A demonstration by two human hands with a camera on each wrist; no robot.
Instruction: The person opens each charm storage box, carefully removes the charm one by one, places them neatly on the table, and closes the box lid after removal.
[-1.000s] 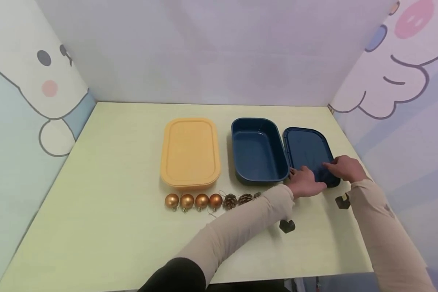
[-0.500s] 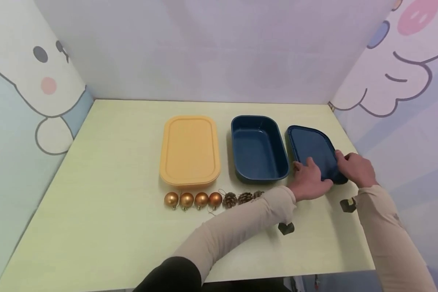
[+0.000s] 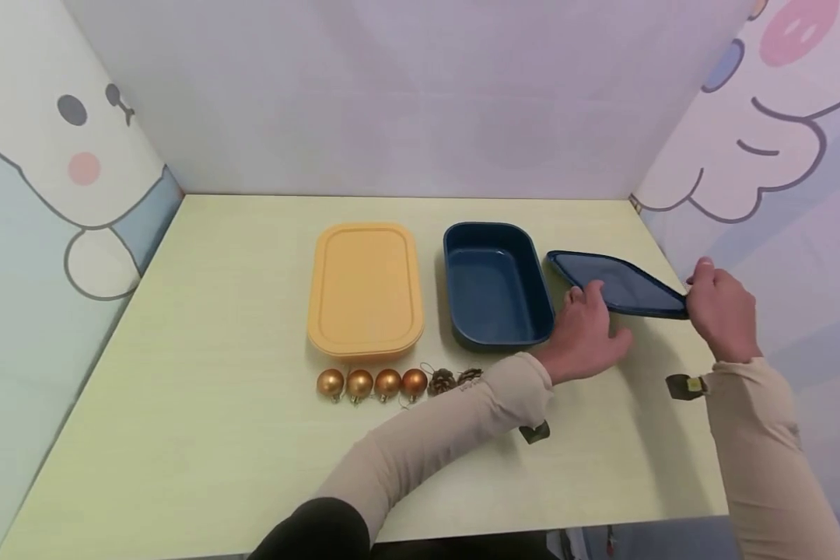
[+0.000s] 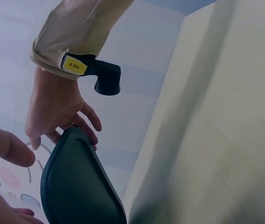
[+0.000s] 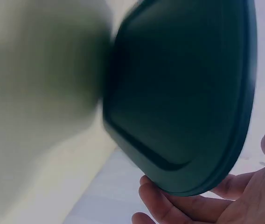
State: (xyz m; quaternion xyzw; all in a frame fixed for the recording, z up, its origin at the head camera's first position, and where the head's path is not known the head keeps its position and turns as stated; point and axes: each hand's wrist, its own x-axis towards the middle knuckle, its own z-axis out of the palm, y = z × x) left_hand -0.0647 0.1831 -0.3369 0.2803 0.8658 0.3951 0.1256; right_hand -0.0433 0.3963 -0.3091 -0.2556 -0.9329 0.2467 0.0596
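A dark blue lid (image 3: 619,284) is tilted up beside the open blue box, its right side raised. My right hand (image 3: 724,315) grips the lid's right corner; in the left wrist view that hand (image 4: 60,107) has fingers behind the lid (image 4: 79,186). The right wrist view shows fingers (image 5: 170,205) at the edge of the lid (image 5: 179,93). My left hand (image 3: 581,334) lies near the lid's left front edge, thumb and fingers spread. In the left wrist view its thumb (image 4: 16,149) stands apart from the lid; whether its other fingers touch is unclear.
The open blue box (image 3: 500,295) stands left of the lid. A yellow lidded box (image 3: 366,292) is farther left. Several gold ball ornaments (image 3: 359,385) and pinecones (image 3: 441,381) line up in front, partly behind my left sleeve. A wall (image 3: 777,257) borders the table's right side.
The lid has gone from lying flat to tilted, its right side lifted. My right hand has moved right and up with it. My left hand has stayed near the lid's left side.
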